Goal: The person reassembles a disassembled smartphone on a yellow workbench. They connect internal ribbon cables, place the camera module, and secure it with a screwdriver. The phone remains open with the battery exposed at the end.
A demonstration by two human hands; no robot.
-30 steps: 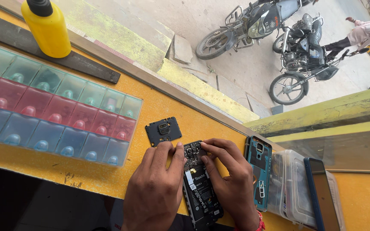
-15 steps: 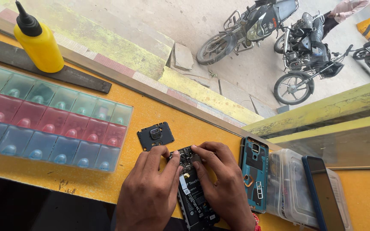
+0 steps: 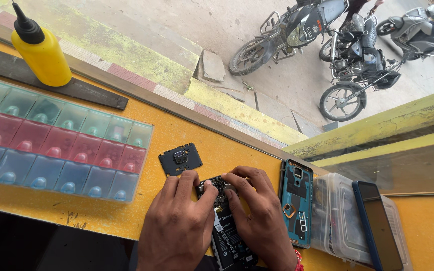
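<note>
An opened phone [image 3: 225, 235] with its black battery and circuit board showing lies on the yellow counter [image 3: 212, 145]. My left hand [image 3: 177, 226] grips its left side, thumb on the top of the board. My right hand [image 3: 257, 216] grips its right side, fingertips pressing on the top edge of the board. A small black camera cover plate [image 3: 180, 158] lies just above my left hand. A teal phone back frame [image 3: 296, 201] lies right of my right hand.
A compartment box [image 3: 56, 140] with green, red and blue rows sits at left. A yellow squeeze bottle [image 3: 41, 50] and a dark flat bar [image 3: 51, 83] stand behind it. Clear plastic boxes [image 3: 342, 221] and a dark phone [image 3: 377, 226] lie at right. Motorcycles [image 3: 337, 50] are parked on the street beyond.
The view has shifted slightly, so everything sits lower right in frame. Both hands stay on the opened phone, fingers working at its top end.
</note>
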